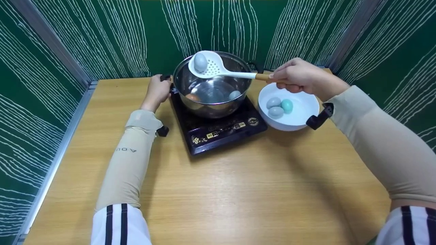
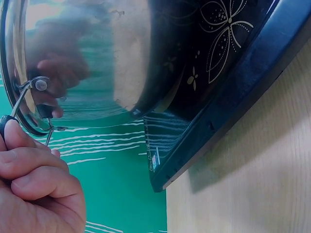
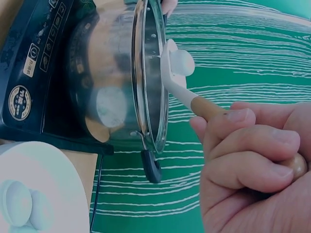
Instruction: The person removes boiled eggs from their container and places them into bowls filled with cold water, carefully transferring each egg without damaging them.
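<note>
My right hand [image 1: 299, 76] grips the wooden handle of a white slotted spoon [image 1: 235, 74], held over the steel pot [image 1: 218, 109]. A pale grey-blue egg [image 1: 200, 62] rests in the spoon's perforated bowl, near the pot's far left rim. Inside the pot lie a brown egg [image 1: 192, 97] and another pale egg [image 1: 234, 95]. On the pot's left side, my left hand [image 1: 158, 90] holds the black side handle [image 1: 166, 77]; in the left wrist view its fingers [image 2: 46, 182] curl around that handle.
The pot stands on a black induction cooker [image 1: 224, 134]. Right of it, a white bowl [image 1: 289, 126] holds two grey-blue eggs [image 1: 276, 112] and a turquoise egg [image 1: 286, 105]. The pot's other handle [image 3: 151, 166] sticks out toward the right. A green wall [image 1: 231, 27] rises behind the wooden table [image 1: 238, 194].
</note>
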A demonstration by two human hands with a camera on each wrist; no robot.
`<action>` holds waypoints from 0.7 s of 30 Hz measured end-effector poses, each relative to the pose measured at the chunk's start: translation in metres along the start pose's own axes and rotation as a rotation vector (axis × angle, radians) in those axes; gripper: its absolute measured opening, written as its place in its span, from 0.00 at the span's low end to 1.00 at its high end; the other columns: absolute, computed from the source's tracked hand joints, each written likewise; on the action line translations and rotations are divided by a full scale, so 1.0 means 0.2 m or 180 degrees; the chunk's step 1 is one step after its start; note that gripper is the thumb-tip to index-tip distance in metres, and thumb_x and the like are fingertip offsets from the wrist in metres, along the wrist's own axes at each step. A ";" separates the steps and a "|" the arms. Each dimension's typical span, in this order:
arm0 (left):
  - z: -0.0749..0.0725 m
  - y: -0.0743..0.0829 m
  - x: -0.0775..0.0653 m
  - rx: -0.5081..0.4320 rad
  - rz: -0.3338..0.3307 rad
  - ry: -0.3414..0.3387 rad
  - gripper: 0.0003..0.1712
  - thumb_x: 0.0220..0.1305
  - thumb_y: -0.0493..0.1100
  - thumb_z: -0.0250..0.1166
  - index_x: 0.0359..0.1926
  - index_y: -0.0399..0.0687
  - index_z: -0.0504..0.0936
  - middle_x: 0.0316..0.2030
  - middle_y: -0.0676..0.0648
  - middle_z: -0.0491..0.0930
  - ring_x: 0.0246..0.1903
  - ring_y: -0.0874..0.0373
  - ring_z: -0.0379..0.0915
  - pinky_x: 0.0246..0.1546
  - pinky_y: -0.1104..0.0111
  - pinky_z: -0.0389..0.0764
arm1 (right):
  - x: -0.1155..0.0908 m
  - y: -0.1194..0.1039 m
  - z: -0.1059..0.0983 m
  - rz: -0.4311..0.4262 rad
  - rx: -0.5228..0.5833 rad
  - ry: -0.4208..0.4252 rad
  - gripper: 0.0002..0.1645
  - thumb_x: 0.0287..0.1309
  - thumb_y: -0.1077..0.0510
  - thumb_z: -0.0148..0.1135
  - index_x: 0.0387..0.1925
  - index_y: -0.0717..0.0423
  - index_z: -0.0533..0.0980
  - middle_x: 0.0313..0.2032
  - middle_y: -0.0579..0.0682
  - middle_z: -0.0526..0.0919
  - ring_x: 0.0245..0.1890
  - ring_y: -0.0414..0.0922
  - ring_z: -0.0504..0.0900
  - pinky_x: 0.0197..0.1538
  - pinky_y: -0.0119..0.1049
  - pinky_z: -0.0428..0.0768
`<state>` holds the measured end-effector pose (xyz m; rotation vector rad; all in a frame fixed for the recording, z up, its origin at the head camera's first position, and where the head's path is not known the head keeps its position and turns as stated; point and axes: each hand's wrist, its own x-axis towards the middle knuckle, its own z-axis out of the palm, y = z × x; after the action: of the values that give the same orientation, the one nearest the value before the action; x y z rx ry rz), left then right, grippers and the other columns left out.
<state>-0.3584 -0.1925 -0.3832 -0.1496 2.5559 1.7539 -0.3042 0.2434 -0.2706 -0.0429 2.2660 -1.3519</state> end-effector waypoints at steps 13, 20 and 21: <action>0.00 -0.01 0.00 -0.0070 0.0065 -0.0020 0.09 0.82 0.39 0.46 0.39 0.49 0.69 0.19 0.56 0.67 0.13 0.66 0.66 0.15 0.74 0.63 | -0.07 0.09 -0.08 0.0036 -0.0063 0.0119 0.12 0.80 0.51 0.61 0.46 0.49 0.88 0.23 0.44 0.77 0.14 0.39 0.63 0.20 0.31 0.65; 0.00 -0.01 0.00 -0.0085 0.0052 -0.0053 0.07 0.82 0.40 0.46 0.42 0.48 0.69 0.24 0.55 0.69 0.15 0.66 0.67 0.16 0.75 0.64 | -0.10 0.12 -0.11 0.0053 -0.0154 0.0178 0.13 0.80 0.49 0.62 0.47 0.47 0.89 0.24 0.43 0.78 0.14 0.39 0.66 0.22 0.29 0.68; 0.00 -0.01 0.00 -0.0088 0.0049 -0.0058 0.08 0.82 0.40 0.46 0.42 0.48 0.69 0.23 0.55 0.69 0.14 0.66 0.67 0.15 0.75 0.63 | -0.10 0.12 -0.11 0.0054 -0.0166 0.0190 0.13 0.80 0.49 0.62 0.47 0.47 0.89 0.24 0.43 0.78 0.14 0.39 0.66 0.22 0.29 0.68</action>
<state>-0.3583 -0.1937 -0.3843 -0.1145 2.5277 1.7879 -0.2905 0.2796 -0.2741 -0.0012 2.3456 -1.3018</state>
